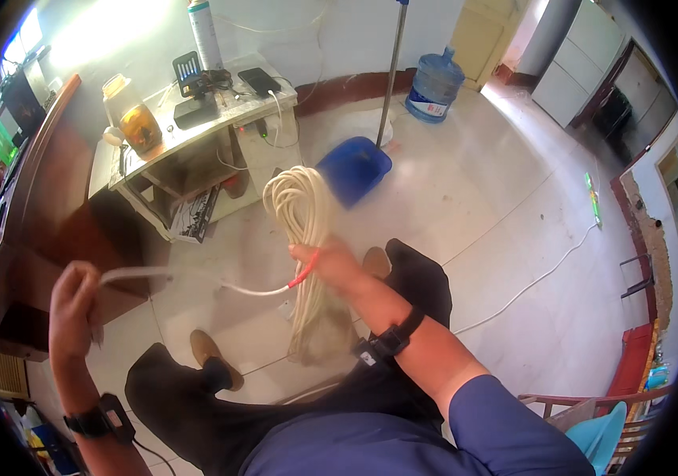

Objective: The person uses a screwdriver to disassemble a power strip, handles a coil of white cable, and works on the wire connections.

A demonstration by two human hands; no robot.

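A long hank of cream-white cable (301, 202) hangs from my right hand (333, 263), whose fingers are wrapped round its middle. Its loops rise above the fist, and the lower strands dangle between my knees, slightly blurred. A red section (303, 271) of the cable, perhaps tape, emerges at my right fingers. From there a white length (256, 292) runs leftward, fading into blur midway. Out to the left, my left hand (76, 305) is closed on a white cable piece (134, 272). Whether both lengths join cannot be made out.
A small white table (236, 111) ahead bears a phone (260, 81), a jar (139, 127) and a spray can (205, 36). Beyond the hank stands a blue dustpan (355, 170). A water bottle (434, 86) is by the wall. Another white cable (541, 282) crosses the tiles rightward.
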